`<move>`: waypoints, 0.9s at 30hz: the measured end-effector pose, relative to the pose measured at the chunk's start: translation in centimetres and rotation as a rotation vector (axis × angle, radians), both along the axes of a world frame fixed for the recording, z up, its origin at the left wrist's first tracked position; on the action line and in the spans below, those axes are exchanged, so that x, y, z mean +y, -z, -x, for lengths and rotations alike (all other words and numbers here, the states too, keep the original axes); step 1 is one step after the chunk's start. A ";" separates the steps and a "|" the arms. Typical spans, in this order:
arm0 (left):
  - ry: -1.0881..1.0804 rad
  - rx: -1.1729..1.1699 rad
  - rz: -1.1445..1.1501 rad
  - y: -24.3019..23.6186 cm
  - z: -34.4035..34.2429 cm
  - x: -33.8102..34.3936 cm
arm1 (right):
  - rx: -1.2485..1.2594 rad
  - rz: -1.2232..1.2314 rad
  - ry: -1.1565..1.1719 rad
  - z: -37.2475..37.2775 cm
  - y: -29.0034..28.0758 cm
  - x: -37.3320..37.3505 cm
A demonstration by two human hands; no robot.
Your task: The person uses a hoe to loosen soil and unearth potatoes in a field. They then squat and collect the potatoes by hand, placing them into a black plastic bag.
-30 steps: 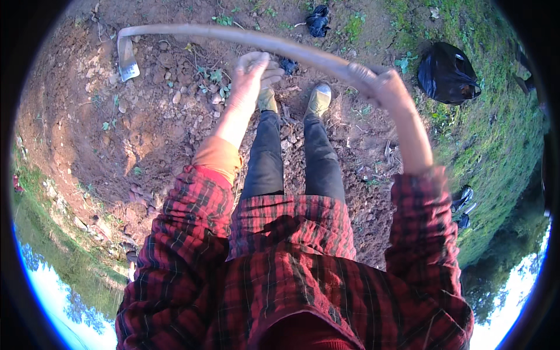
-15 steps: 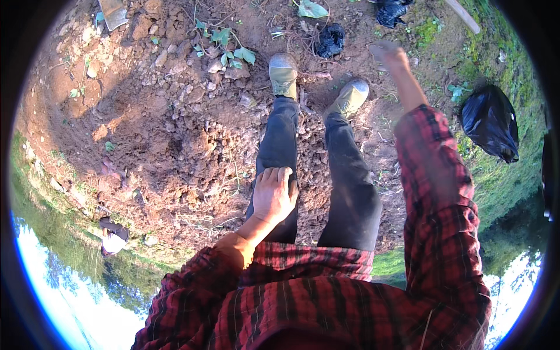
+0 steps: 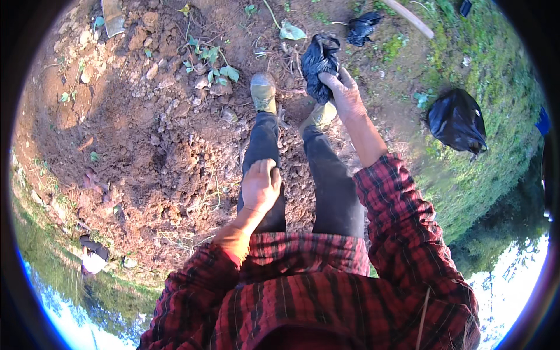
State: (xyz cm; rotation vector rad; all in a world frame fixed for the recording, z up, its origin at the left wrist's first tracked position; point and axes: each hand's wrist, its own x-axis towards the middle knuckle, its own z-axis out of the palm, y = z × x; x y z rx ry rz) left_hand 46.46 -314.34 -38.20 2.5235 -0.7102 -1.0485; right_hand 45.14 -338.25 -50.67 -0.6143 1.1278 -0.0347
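Observation:
My right hand (image 3: 348, 98) reaches out over my right shoe and grips a crumpled black plastic bag (image 3: 319, 61). The thumb presses on the bag's near side, and the other fingers lie partly behind it. What the bag contains, if anything, cannot be seen. My left hand (image 3: 261, 185) rests on my left leg (image 3: 262, 143), its fingers curled in and no object visible in them. A second crumpled black plastic bag (image 3: 363, 28) lies on the soil just beyond the held one, to its right.
A bulging black plastic bag (image 3: 457, 121) sits on the grass at the right. A wooden handle (image 3: 411, 17) lies at the far right; a flat metal blade (image 3: 112, 16) is at the far left. Leafy vines (image 3: 219, 64) trail over the stony soil. Another person (image 3: 93, 255) is at the left.
My right hand has swung left from above the ground and taken hold of the crumpled black plastic bag. The left hand stays on my leg. The whole view has shifted slightly.

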 end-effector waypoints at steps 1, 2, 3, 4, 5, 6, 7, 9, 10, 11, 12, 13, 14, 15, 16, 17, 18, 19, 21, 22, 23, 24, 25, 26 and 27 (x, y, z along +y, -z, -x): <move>-0.067 0.010 0.058 -0.3 -0.2 0.2 | -0.003 0.058 -0.038 0.9 -3.8 -0.2; -0.065 -0.049 0.057 -1.0 -0.6 -0.2 | 0.020 0.041 -0.058 1.9 -8.0 0.0; -0.080 -0.061 0.071 -3.4 -1.2 -2.2 | 0.023 0.051 -0.068 2.6 -11.6 -0.5; -0.151 0.049 0.239 -5.9 -1.6 -4.9 | 0.069 0.243 -0.195 4.4 -14.0 -0.5; -0.210 0.171 0.393 -8.6 -2.0 -7.8 | 0.132 0.424 -0.314 6.3 -16.2 0.2; -0.084 0.188 0.381 -11.8 -3.0 -10.5 | 0.183 0.474 -0.405 6.8 -19.8 0.3; 0.083 0.105 0.426 -14.1 -3.5 -12.5 | 0.235 0.517 -0.501 7.2 -23.3 0.7; 0.185 0.217 0.405 -17.2 -3.3 -13.7 | 0.252 0.490 -0.344 7.8 -29.1 1.4; 0.196 0.355 0.354 -18.7 -3.7 -14.1 | 0.267 0.540 -0.358 8.0 -31.3 1.5; 0.199 0.491 0.301 -20.4 -4.1 -14.2 | 0.282 0.591 -0.379 8.3 -33.5 1.4; 0.260 0.417 0.423 -21.5 -3.8 -13.9 | 0.265 0.619 -0.359 8.5 -35.6 1.4; 0.301 0.347 0.482 -23.2 -4.0 -14.1 | 0.233 0.643 -0.353 8.6 -37.1 1.4; 0.278 0.329 0.504 -24.7 -4.1 -13.9 | 0.155 0.650 -0.284 8.3 -38.6 1.8; 0.256 0.313 0.537 -25.7 -4.7 -13.7 | 0.153 0.679 -0.378 8.1 -39.6 1.6; 0.181 0.430 0.412 -26.4 -5.7 -13.4 | 0.078 0.733 -0.415 6.8 -41.2 1.7; 0.171 0.285 0.478 -28.1 -6.7 -13.3 | 0.005 0.779 -0.459 5.4 -42.4 1.8; 0.079 0.313 0.461 -29.4 -7.8 -12.7 | -0.059 0.802 -0.483 4.1 -43.4 2.0; -0.015 0.358 0.453 -30.3 -8.4 -12.1 | -0.097 0.792 -0.557 3.5 -44.6 2.2; -0.161 0.344 0.492 -29.8 -9.8 -10.9 | -0.192 0.766 -0.716 2.0 -46.4 2.2; -0.264 0.328 0.550 -30.7 -9.9 -10.2 | -0.233 0.683 -0.796 1.2 -48.7 2.6; -0.370 0.310 0.607 -31.6 -10.1 -9.5 | -0.328 0.561 -0.756 0.9 -50.0 3.2; -0.456 0.246 0.654 -31.9 -10.5 -8.6 | -0.413 0.439 -0.711 0.8 -51.2 3.7; -0.554 0.177 0.693 -32.2 -10.4 -7.6 | -0.495 0.301 -0.675 1.1 -51.7 3.9; -0.827 0.421 0.864 -32.6 -10.7 -6.6 | -0.560 0.238 -0.665 1.4 -50.8 3.9; -1.093 0.683 1.035 -33.2 -10.5 -5.6 | -0.632 0.304 -0.650 2.0 -50.5 3.6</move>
